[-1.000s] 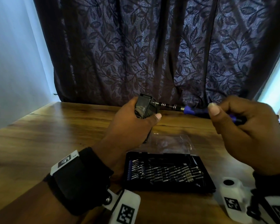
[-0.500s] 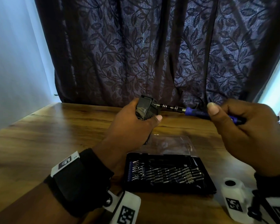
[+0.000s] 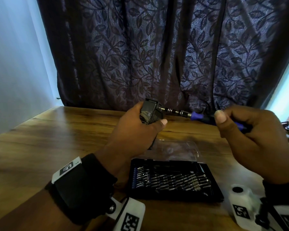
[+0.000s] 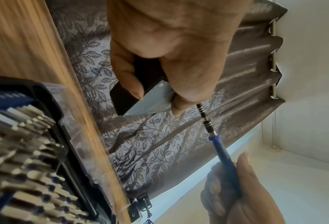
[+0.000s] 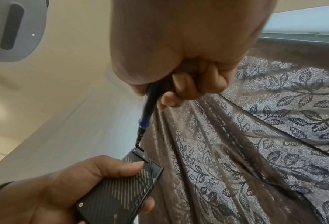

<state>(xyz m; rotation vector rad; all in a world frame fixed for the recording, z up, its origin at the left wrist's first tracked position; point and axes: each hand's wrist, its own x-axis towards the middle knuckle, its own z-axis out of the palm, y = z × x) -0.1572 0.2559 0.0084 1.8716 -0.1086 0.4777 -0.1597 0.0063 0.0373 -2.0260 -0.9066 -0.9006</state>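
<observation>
My left hand (image 3: 137,129) grips a small black box-shaped device (image 3: 150,112) with a striped face (image 5: 119,195), held up above the table. My right hand (image 3: 250,135) holds a precision screwdriver with a blue handle (image 3: 198,117) and a ringed metal shaft (image 3: 175,111). Its tip sits on a small screw at the device's end (image 5: 136,149). In the left wrist view the screwdriver's shaft (image 4: 205,119) disappears behind my left thumb, and the device (image 4: 129,97) shows between my fingers.
An open black case of screwdriver bits (image 3: 172,180) lies on the wooden table (image 3: 40,147) below my hands, its clear lid (image 3: 175,149) folded back. A dark leaf-patterned curtain (image 3: 157,55) hangs behind. A small dark metal object (image 3: 288,129) lies at the table's right edge.
Both hands with the device and screwdriver stay almost in place; the view has shifted slightly. The screwdriver's tip stays on the device's end.
</observation>
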